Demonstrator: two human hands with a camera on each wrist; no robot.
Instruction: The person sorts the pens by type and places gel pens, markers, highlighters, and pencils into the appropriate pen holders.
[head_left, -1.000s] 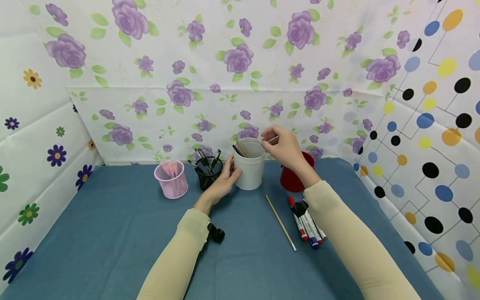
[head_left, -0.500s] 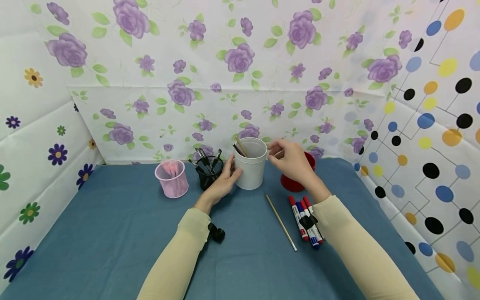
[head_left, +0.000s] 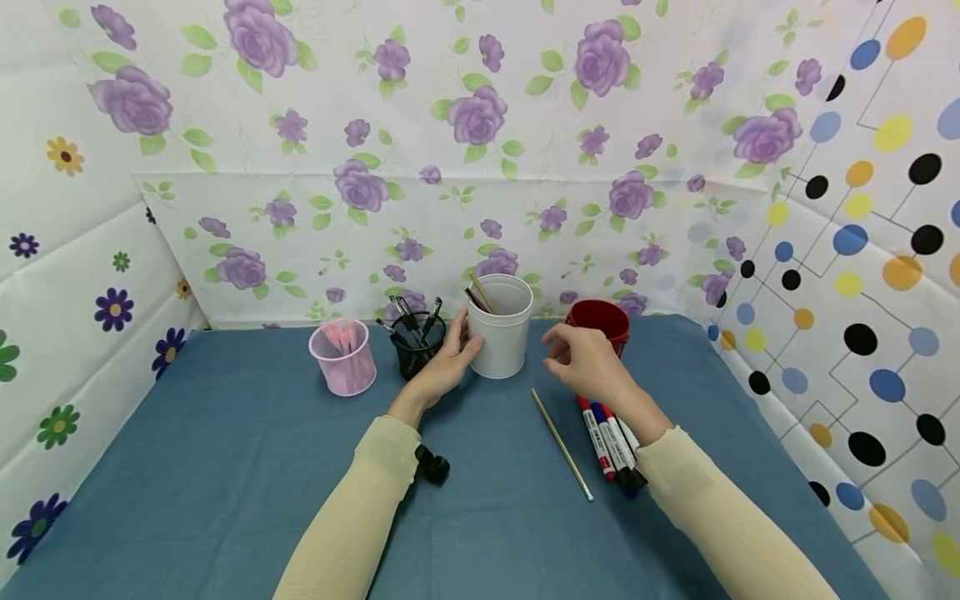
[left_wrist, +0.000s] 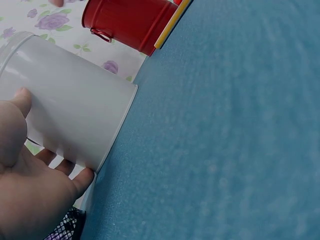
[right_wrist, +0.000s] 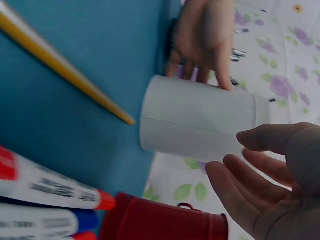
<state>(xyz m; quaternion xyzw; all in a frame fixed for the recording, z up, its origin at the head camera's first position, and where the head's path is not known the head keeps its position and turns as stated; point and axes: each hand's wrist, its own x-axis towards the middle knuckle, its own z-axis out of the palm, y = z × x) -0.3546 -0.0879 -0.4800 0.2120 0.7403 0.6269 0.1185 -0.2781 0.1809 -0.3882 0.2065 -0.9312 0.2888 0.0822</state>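
In the head view my left hand (head_left: 442,367) holds the left side of a white pail (head_left: 501,346). Its thumb lies on the front wall, and the left wrist view shows fingers beside the white pail (left_wrist: 75,95) near its base. A few thin sticks (head_left: 483,296), one of them yellow, lean inside the pail. To the right, apart from the pail, hovers my right hand (head_left: 588,362), its fingers loosely bent with nothing visible between them. Behind that hand stands a red pail (head_left: 600,317), partly hidden. A slim yellow stick (head_left: 562,446) with a pale end lies in front.
Several red and blue-capped markers (head_left: 611,442) lie under my right wrist. Left of the white pail stand a black mesh cup (head_left: 415,364) with dark-handled tools and a pink cup (head_left: 348,375) with pink items. A floral cloth wall (head_left: 300,250) borders the blue tabletop (head_left: 247,467) behind.
My right hand has moved down and away from the white pail's rim toward the front right, uncovering the red pail's rim. The left hand stays on the white pail.
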